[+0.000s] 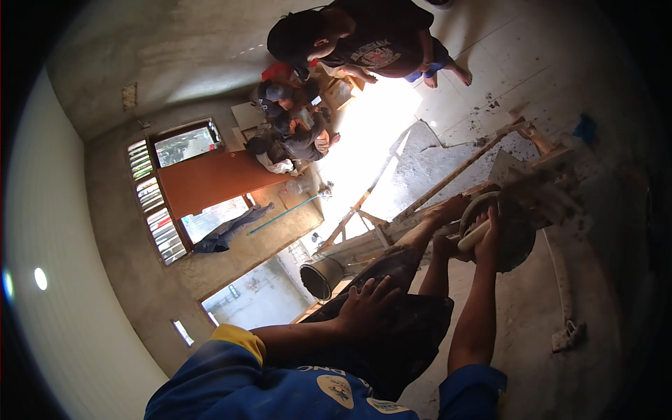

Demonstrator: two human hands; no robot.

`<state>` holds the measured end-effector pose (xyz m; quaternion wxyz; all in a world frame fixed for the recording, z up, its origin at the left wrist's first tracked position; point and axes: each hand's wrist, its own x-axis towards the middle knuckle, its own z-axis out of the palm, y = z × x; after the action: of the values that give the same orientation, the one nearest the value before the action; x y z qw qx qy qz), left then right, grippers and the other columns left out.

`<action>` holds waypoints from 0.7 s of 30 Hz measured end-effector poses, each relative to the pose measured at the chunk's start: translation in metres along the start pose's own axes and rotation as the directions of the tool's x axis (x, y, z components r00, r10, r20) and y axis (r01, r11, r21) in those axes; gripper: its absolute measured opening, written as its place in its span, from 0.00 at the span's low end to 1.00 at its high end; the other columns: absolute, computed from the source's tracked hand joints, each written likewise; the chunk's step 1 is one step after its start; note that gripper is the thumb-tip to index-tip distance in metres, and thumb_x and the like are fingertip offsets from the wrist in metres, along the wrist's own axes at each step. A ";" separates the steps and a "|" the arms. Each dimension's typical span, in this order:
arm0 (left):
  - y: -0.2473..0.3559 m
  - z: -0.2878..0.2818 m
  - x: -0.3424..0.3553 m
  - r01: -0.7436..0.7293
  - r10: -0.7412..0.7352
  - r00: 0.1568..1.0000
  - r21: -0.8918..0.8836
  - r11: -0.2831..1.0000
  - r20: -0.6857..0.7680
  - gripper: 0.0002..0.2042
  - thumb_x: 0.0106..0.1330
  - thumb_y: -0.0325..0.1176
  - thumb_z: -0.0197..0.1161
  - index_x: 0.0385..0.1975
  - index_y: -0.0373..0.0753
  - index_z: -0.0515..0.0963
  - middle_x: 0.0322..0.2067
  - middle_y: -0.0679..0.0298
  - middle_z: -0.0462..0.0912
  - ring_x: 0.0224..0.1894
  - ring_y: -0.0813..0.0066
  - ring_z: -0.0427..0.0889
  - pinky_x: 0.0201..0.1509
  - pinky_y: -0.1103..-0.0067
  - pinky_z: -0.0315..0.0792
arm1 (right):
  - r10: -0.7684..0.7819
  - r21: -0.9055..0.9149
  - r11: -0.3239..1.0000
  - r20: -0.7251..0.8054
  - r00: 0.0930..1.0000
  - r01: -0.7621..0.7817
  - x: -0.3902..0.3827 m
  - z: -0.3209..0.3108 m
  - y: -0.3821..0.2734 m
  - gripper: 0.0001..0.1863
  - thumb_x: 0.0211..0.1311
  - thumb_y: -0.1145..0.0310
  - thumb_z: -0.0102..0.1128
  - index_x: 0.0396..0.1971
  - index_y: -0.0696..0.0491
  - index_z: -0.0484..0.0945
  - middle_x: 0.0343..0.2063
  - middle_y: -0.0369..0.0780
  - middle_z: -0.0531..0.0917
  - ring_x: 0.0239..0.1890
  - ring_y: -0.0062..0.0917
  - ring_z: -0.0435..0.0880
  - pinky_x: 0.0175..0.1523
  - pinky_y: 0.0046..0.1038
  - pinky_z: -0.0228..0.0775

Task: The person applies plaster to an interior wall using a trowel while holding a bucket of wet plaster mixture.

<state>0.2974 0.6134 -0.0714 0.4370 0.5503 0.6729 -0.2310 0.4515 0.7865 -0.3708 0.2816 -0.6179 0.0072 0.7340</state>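
Note:
My left hand (367, 304) lies flat on my dark-clothed thigh (399, 273), fingers spread, holding nothing. Farther out to the right, the fingers of my right hand (490, 234) wrap round a thick pale handle (472, 239). Against that hand is a round grey vessel (516, 245) smeared with what looks like wet mortar; whether the handle belongs to it, I cannot tell. Grey material (553, 199) beyond the vessel is blurred. My bare feet (448, 210) rest by wooden boards, close to the handle and vessel.
A dark bucket (320, 278) stands left of my legs. Wooden beams (455, 171) cross below a bright floor patch. One person (378, 42) stands at the top; several others sit near an orange door panel (210, 183). A teal pole (283, 213) leans nearby.

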 end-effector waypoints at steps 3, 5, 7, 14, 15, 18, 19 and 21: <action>0.006 -0.018 0.004 0.000 0.000 1.000 0.028 1.000 0.010 0.30 0.61 0.49 0.55 0.62 0.46 0.59 0.64 0.49 0.56 0.62 0.43 0.62 0.52 0.47 0.65 | -0.063 -0.028 0.998 -0.204 0.977 0.058 -0.052 -0.043 -0.004 0.21 0.56 0.56 0.65 0.43 0.52 0.71 0.33 0.33 0.68 0.39 0.21 0.70 0.49 0.28 0.65; 0.014 -0.029 0.002 -0.009 0.007 0.999 0.049 0.999 0.033 0.30 0.60 0.48 0.56 0.62 0.45 0.59 0.64 0.49 0.56 0.62 0.44 0.62 0.53 0.47 0.64 | -0.086 -0.071 0.995 -0.293 0.952 0.068 -0.080 -0.078 -0.015 0.18 0.57 0.56 0.64 0.40 0.51 0.70 0.31 0.32 0.67 0.36 0.20 0.70 0.47 0.29 0.65; 0.019 -0.045 0.003 0.002 -0.001 1.000 -0.025 1.000 0.029 0.30 0.61 0.45 0.55 0.62 0.44 0.59 0.65 0.49 0.56 0.63 0.43 0.60 0.57 0.48 0.62 | -0.070 0.032 0.996 -0.221 0.973 0.079 -0.092 -0.102 -0.020 0.15 0.57 0.57 0.63 0.35 0.49 0.69 0.27 0.31 0.64 0.31 0.19 0.68 0.42 0.29 0.66; 0.021 -0.042 0.007 -0.158 0.159 0.987 -0.155 0.975 -0.011 0.33 0.58 0.47 0.60 0.60 0.36 0.60 0.62 0.48 0.60 0.64 0.51 0.60 0.66 0.59 0.55 | -0.013 0.173 0.982 -0.354 0.935 0.079 -0.244 -0.039 -0.067 0.13 0.57 0.59 0.63 0.32 0.47 0.68 0.23 0.31 0.65 0.24 0.18 0.68 0.31 0.28 0.68; 0.019 -0.040 0.012 -0.233 0.210 0.971 -0.243 0.942 -0.118 0.34 0.57 0.47 0.62 0.59 0.35 0.61 0.60 0.47 0.62 0.63 0.50 0.61 0.66 0.58 0.55 | 0.006 0.198 0.978 -0.358 0.934 0.070 -0.278 -0.030 -0.084 0.12 0.59 0.60 0.62 0.29 0.46 0.67 0.20 0.30 0.65 0.21 0.18 0.68 0.28 0.27 0.69; 0.042 -0.026 0.031 -0.416 0.318 0.900 -0.373 0.830 -0.297 0.33 0.53 0.43 0.69 0.55 0.33 0.63 0.51 0.48 0.70 0.56 0.55 0.69 0.60 0.61 0.63 | 0.008 0.345 0.934 -0.291 0.957 0.097 -0.382 -0.026 -0.118 0.10 0.62 0.60 0.58 0.30 0.46 0.67 0.19 0.31 0.66 0.21 0.18 0.68 0.28 0.26 0.69; 0.058 -0.038 0.025 -0.265 0.276 0.956 -0.690 0.673 -0.098 0.33 0.53 0.42 0.70 0.53 0.33 0.63 0.49 0.50 0.72 0.52 0.60 0.72 0.55 0.65 0.68 | -0.010 0.357 0.924 -0.333 0.943 0.136 -0.413 -0.021 -0.129 0.10 0.62 0.60 0.58 0.30 0.46 0.67 0.19 0.31 0.66 0.21 0.18 0.68 0.28 0.26 0.69; 0.079 -0.033 -0.002 0.021 0.120 0.988 -0.858 0.513 0.096 0.38 0.49 0.42 0.75 0.53 0.30 0.60 0.47 0.50 0.73 0.46 0.63 0.77 0.47 0.72 0.76 | 0.036 0.516 0.852 -0.238 0.971 0.095 -0.473 -0.018 -0.141 0.10 0.61 0.62 0.59 0.36 0.47 0.69 0.25 0.32 0.68 0.25 0.18 0.69 0.32 0.27 0.70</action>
<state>0.3611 0.6611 -0.0395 0.7046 0.2642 0.6502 0.1047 0.5642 0.7070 0.1032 0.4473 -0.6018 0.2310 0.6200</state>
